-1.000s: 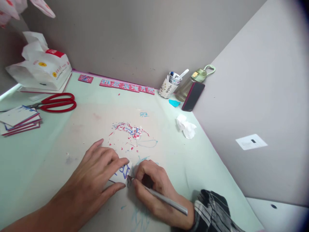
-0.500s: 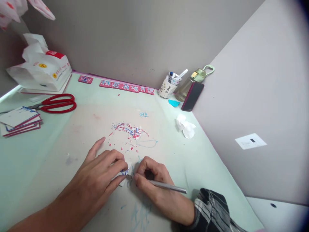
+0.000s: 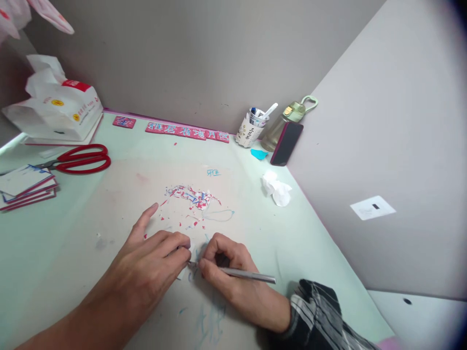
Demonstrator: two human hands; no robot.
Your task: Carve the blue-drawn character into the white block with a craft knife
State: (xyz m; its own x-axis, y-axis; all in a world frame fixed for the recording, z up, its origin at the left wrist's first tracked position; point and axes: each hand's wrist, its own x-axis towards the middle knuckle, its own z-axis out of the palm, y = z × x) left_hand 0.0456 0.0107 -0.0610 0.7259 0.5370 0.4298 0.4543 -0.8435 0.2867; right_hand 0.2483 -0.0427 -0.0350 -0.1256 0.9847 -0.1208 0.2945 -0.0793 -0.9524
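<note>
Soft light spreads across the tabletop (image 3: 266, 238), glaring white at its far-left edge, while the back wall (image 3: 164, 58) sits dimmer. A faint shadow pools beneath the right grip (image 3: 233, 277), and darkness curves around the upper-right corner.

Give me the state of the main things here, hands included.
Left hand: curled over white card
Right hand: closed around slim tool
Scissors: lying flat, blades partly covered
Phone: propped up, dark
Bottle: lid on
Cup: standing, pens inside
Tissue: crumpled
Cards: stacked unevenly
Scraps: scattered
Pink tiles: lined up
</note>
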